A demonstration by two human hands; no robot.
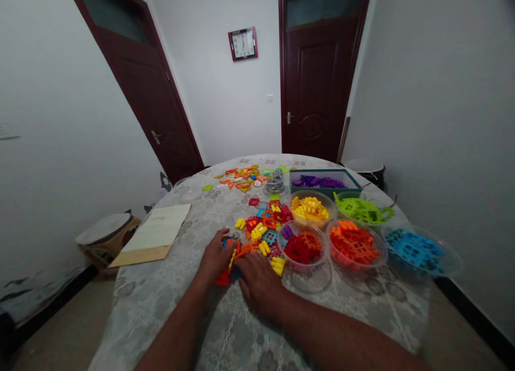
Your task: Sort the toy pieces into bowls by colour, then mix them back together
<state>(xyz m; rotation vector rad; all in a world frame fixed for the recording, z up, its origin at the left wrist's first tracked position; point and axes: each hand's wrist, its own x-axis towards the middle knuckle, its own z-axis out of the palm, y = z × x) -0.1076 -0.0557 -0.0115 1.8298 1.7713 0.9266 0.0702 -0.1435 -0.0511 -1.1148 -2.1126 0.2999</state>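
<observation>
Grey patterned tablecloth (161,298) under everything. Red-orange plastic pieces (222,277) between left hand (216,256) and right hand (260,284); hands close together, fingers curled, grip partly hidden, can't tell if clamped. Mixed-colour pile (270,237) just beyond. Clear bowls (451,261) of pieces at right, purple-filled box (356,193) behind, papers (161,226) left, clock (243,43) on wall.

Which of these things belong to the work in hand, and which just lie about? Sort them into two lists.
Belonging, it seems:
Red piece at the left hand
Mixed plastic pieces by the right hand
Clear bowls and green-edged box of coloured pieces
Far heap of pieces

Apparently just lying about:
Pale paper
Brown sheet under it
</observation>
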